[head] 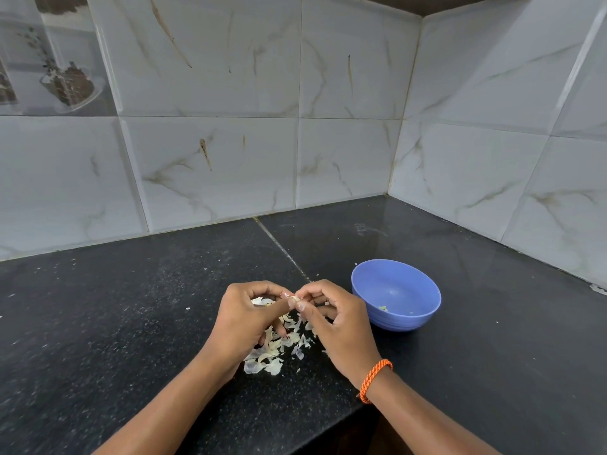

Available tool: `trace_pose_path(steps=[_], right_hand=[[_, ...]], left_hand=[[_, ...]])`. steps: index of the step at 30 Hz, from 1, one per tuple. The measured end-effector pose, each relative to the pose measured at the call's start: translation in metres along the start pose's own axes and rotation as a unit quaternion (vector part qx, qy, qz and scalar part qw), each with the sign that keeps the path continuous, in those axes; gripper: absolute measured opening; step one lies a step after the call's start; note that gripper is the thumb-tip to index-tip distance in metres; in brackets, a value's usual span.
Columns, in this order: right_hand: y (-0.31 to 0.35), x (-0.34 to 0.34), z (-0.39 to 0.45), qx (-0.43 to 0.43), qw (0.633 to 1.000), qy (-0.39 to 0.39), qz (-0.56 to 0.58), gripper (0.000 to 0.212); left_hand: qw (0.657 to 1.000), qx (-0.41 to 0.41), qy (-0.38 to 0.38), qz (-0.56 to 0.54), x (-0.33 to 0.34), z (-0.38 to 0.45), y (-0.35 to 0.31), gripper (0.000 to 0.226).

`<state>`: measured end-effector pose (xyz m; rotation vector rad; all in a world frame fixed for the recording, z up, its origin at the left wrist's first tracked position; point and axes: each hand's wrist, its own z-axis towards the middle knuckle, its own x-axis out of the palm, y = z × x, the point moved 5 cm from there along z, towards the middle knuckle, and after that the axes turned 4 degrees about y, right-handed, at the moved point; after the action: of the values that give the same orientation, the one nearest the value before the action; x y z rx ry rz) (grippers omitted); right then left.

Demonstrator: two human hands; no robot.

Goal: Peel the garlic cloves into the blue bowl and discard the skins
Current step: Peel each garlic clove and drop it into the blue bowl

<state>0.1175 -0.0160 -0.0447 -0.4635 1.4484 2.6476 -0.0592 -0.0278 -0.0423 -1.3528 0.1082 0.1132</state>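
Because both hands meet above the heap of skins (279, 348) on the dark table (131, 323), whatever flakes off the garlic clove (294, 300) looks set to drop onto that same pile and not scatter, with the left hand (249, 318) and the right hand (331, 320) each pinching the clove at the fingertips. Just beside the right hand stands the blue bowl (423, 300), close enough for a short drop, and only a few small pale bits show inside it
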Motion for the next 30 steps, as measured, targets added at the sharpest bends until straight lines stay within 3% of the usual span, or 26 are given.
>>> trace_pose_path(steps=[3, 5, 8, 11, 14, 15, 18, 20, 21, 24, 25, 27, 30], right_hand=[[-0.001, -0.001, 0.0, -0.009, 1.0, -0.004, -0.006, 0.007], [0.001, -0.002, -0.001, -0.037, 0.998, -0.016, -0.041, 0.011], [0.005, -0.004, 0.004, -0.076, 0.984, -0.01, -0.159, 0.014], [0.002, 0.002, 0.013, -0.061, 0.946, 0.094, -0.303, 0.018], [0.006, 0.014, 0.021, -0.069, 0.896, 0.182, -0.398, 0.021], [0.013, 0.016, 0.025, -0.083, 0.889, 0.19, -0.408, 0.022], [0.032, 0.005, 0.047, -0.105, 0.89, 0.132, -0.424, 0.021], [0.033, -0.001, 0.05, -0.114, 0.901, 0.067, -0.414, 0.022], [0.029, 0.005, 0.045, -0.112, 0.897, 0.073, -0.422, 0.024], [0.002, 0.039, 0.017, -0.072, 0.86, 0.21, -0.46, 0.028], [0.002, 0.037, 0.018, -0.057, 0.864, 0.212, -0.453, 0.027], [0.011, 0.019, 0.034, -0.057, 0.885, 0.144, -0.439, 0.026], [0.026, -0.004, 0.04, -0.087, 0.903, -0.011, -0.422, 0.023]], left_hand=[[0.999, 0.009, 0.014, 0.029, -0.002, 0.002, 0.001, 0.01], [0.989, 0.046, 0.007, 0.141, -0.004, 0.004, 0.0, 0.009], [0.922, 0.129, -0.042, 0.363, -0.009, 0.007, -0.002, 0.016], [0.882, 0.16, -0.045, 0.441, -0.012, 0.008, -0.001, 0.024], [0.882, 0.128, -0.072, 0.447, -0.019, 0.008, -0.001, 0.003], [0.885, 0.113, -0.084, 0.444, -0.02, 0.007, -0.001, 0.014], [0.892, 0.094, -0.104, 0.429, -0.025, 0.008, 0.002, 0.038], [0.897, 0.103, -0.109, 0.417, -0.025, 0.007, 0.0, 0.04], [0.896, 0.105, -0.105, 0.417, -0.023, 0.006, -0.002, 0.04], [0.912, 0.097, -0.11, 0.383, -0.021, 0.005, -0.002, 0.029], [0.921, 0.09, -0.115, 0.362, -0.021, 0.005, -0.001, 0.041], [0.932, 0.109, -0.134, 0.319, -0.023, 0.008, 0.001, 0.057], [0.953, 0.108, -0.101, 0.264, -0.024, 0.012, 0.002, 0.041]])
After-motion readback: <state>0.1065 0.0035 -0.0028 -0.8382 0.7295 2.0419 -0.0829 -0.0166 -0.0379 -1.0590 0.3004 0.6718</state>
